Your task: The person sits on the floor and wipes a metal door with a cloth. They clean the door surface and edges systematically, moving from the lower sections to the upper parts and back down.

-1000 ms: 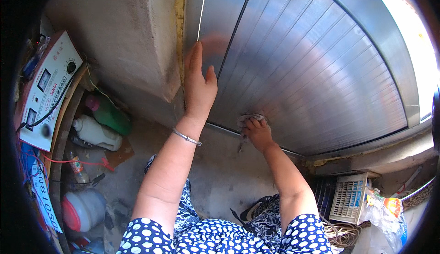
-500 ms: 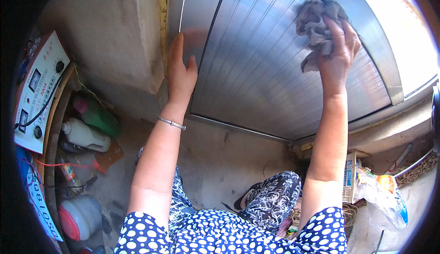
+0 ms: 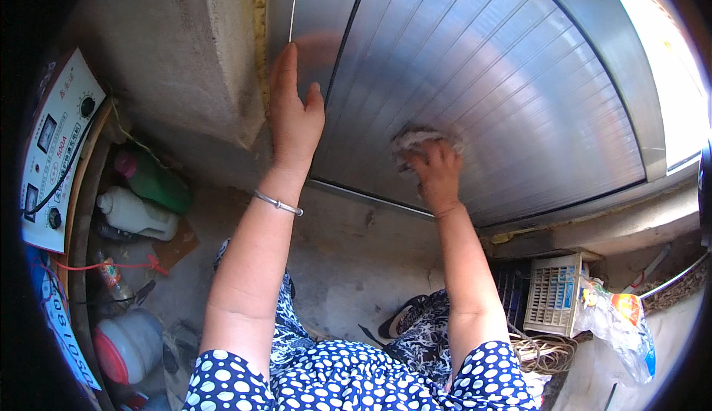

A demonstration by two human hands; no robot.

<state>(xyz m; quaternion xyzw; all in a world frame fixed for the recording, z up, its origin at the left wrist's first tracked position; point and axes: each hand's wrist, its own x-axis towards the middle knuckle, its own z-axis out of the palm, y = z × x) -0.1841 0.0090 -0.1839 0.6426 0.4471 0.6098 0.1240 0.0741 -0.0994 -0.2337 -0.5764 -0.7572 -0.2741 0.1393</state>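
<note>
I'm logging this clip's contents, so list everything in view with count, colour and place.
Ribbed metal door: one, silver, upper right.
Cloth: one, grey, pressed on the door.
Concrete wall: one, grey, upper left.
Meter box: one, white, far left.
Bottle: one, green, left.
Jug: one, white, below the bottle.
Crate: one, white, lower right.
Plastic bag: one, clear, beside the crate.
Bracelet: one, silver, left wrist.
Left hand: flat on the door.
Right hand: holding the cloth.

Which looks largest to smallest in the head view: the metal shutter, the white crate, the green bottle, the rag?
1. metal shutter, by far the largest.
2. white crate.
3. green bottle, close to the crate, so this order is unsure.
4. rag, partly hidden under the right hand.
</note>
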